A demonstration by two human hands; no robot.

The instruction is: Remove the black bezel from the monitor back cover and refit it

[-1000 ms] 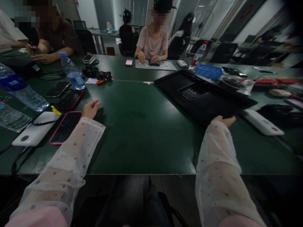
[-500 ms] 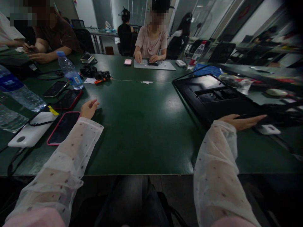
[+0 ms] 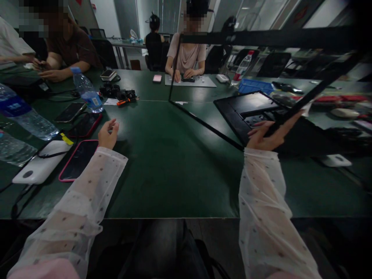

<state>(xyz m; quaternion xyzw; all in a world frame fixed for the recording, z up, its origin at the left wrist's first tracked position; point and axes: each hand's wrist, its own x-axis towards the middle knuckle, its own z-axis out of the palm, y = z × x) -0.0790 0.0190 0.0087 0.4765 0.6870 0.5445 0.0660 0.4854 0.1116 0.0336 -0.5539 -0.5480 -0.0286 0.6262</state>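
My right hand [image 3: 264, 136] grips one side of a thin black rectangular frame [image 3: 207, 126], like a screen bezel, raised and tilted above the table. Its far bar crosses in front of the person opposite. Behind and below that hand, a flat black panel [image 3: 228, 107] with a shiny area and cut-outs lies on the green table [image 3: 171, 174]. My left hand [image 3: 108, 133] rests on the table with fingers loosely curled and apart, holding nothing. Beside it lies a phone with a pink edge [image 3: 78, 161].
On the left are a white power bank [image 3: 43, 162], water bottles [image 3: 87, 91], dark phones [image 3: 70, 112] and small black devices [image 3: 126, 95]. A blue basket [image 3: 255, 86] and a white box [image 3: 337, 160] are on the right. A person [image 3: 186, 54] works across the table; others sit further left.
My right hand has lifted the black frame off the panel's area and brought it left and up, tilting it. The panel stays on the table. My left hand has barely moved.
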